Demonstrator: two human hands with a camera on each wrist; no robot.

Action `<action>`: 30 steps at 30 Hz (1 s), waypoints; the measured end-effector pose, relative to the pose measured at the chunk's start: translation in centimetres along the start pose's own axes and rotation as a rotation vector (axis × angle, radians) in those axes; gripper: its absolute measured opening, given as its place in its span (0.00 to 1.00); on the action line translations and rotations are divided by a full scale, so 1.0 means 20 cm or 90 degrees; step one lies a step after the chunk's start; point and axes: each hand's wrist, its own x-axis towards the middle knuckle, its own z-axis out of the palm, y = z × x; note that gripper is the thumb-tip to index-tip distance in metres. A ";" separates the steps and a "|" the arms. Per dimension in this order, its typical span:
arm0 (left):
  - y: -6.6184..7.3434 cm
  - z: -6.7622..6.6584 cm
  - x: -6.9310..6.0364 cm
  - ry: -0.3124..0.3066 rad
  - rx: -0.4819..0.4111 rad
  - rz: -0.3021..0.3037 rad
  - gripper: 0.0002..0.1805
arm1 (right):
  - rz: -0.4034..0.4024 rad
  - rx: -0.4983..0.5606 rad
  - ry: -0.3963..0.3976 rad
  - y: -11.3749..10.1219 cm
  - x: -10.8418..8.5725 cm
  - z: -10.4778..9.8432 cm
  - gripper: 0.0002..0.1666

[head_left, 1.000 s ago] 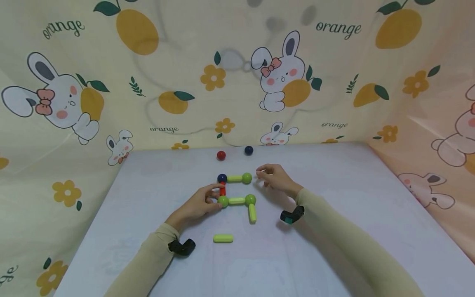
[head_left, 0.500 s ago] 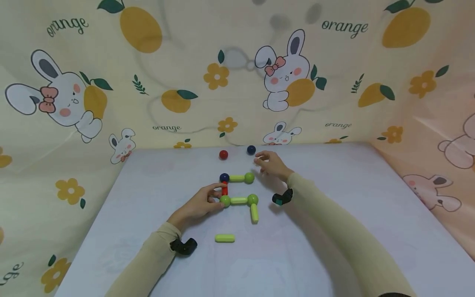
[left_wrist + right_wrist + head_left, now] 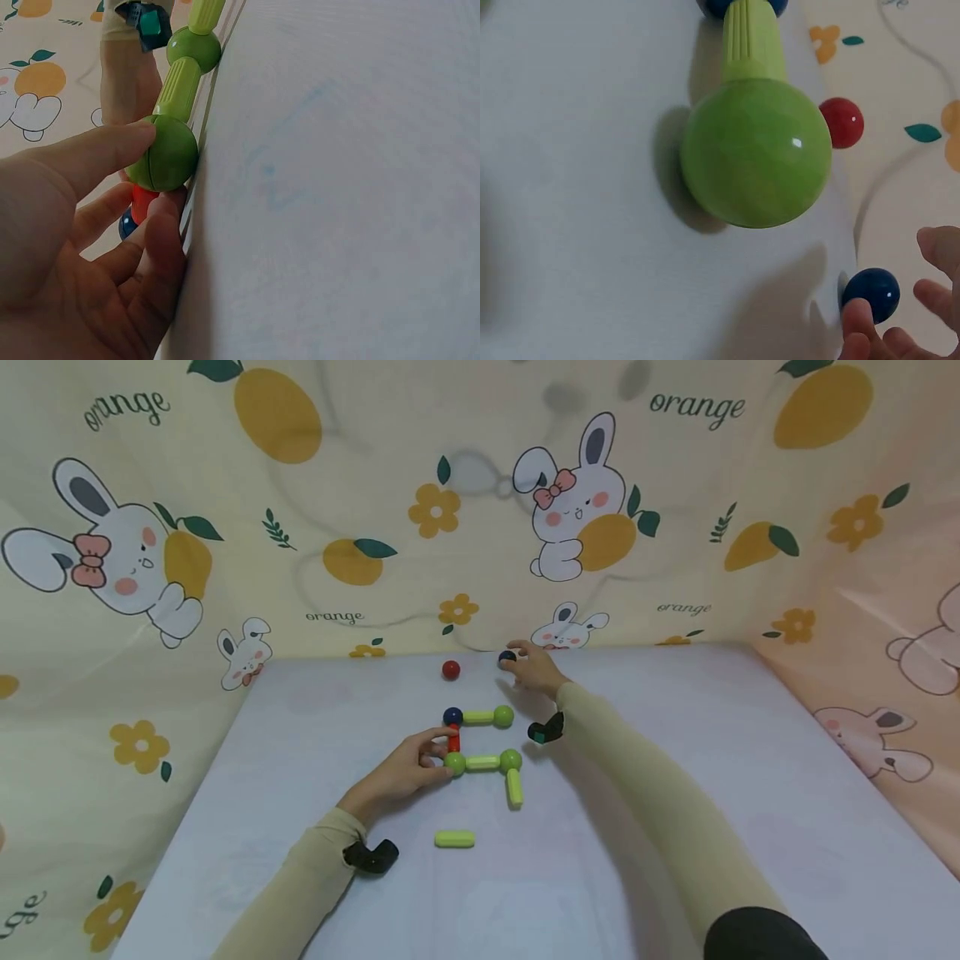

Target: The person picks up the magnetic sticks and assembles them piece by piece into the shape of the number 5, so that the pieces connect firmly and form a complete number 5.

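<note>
My left hand [image 3: 401, 774] holds one corner of a joined shape of balls and rods. In the left wrist view its thumb presses a green ball [image 3: 166, 154], while the fingers lie round the red rod [image 3: 144, 202]. My right hand [image 3: 536, 668] is at a loose dark blue ball [image 3: 506, 657] by the back edge. The right wrist view shows a fingertip overlapping that blue ball [image 3: 874, 294], the other fingers spread apart from it. Joined to the red rod's far end is another dark blue ball [image 3: 453, 717], followed by a light green rod [image 3: 477, 717] and green ball [image 3: 503, 716].
A red ball [image 3: 451, 670] lies loose left of the right hand. Nearer the front is a loose light green rod [image 3: 454, 839]. Another light green rod [image 3: 513, 789] extends forward from the shape's front right green ball [image 3: 510, 761]. A printed cloth backdrop [image 3: 375, 510] rises behind the white table [image 3: 300, 710].
My right hand has moved from beside the far green ball back to the loose dark blue ball. The left hand stays on the joined shape.
</note>
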 end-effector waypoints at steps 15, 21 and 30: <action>0.01 0.01 0.00 -0.006 -0.010 0.002 0.35 | -0.017 -0.164 -0.001 0.02 0.03 0.05 0.28; 0.01 0.00 -0.01 -0.010 -0.009 0.007 0.35 | -0.019 -0.144 0.006 0.01 0.00 0.03 0.26; 0.01 0.00 -0.01 -0.009 -0.006 0.002 0.35 | -0.067 -0.135 0.001 -0.02 -0.08 -0.02 0.27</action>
